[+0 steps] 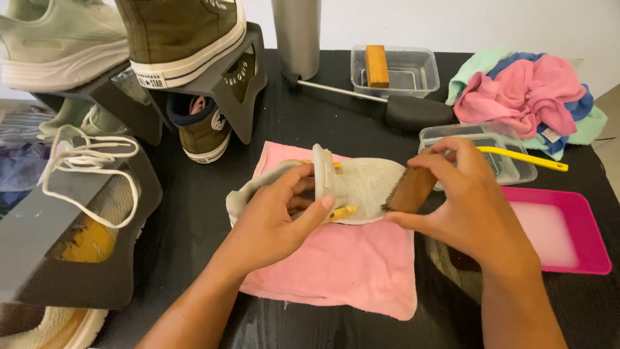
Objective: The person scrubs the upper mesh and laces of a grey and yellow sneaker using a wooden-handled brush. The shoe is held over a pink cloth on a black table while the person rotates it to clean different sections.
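— What's in the person's hands?

— The left hand (pixel 281 216) grips a pale mesh shoe (pixel 352 187), fingers curled into its opening and the thumb pressed on the side. The right hand (pixel 462 197) is closed around a wooden-backed brush (pixel 410 190), whose end touches the shoe's mesh.

— Where does the shoe sit?

— Just over a pink cloth (pixel 349 265) spread in the middle of the black table (pixel 194 213). Its long axis runs left to right. The open collar end lies to the left under the left hand and the mesh end to the right by the brush; whether that end is the toe I can't tell.

— Any containers or labels?

— A shallow pink tray (pixel 581 232) with milky liquid stands at the right edge. Behind the right hand is a clear plastic tub (pixel 516 169) with a yellow-handled tool (pixel 523 157) laid across it. Farther back a second clear tub (pixel 420 71) holds a wooden block (pixel 376 66). On the left, an olive high-top sneaker (pixel 181 39) on a grey rack (pixel 239 97) carries a white printed strip at its heel, and its mate (pixel 203 132) below bears a round patch.

— And the rest of the room?

— A heap of pink, blue and green rags (pixel 526 97) at the back right, a grey metal cylinder (pixel 296 35) near a black-handled tool (pixel 413 111), a mint sneaker (pixel 58 42) top left, loose white laces (pixel 90 161) on another grey stand. A plain white wall (pixel 452 22) is behind it all.
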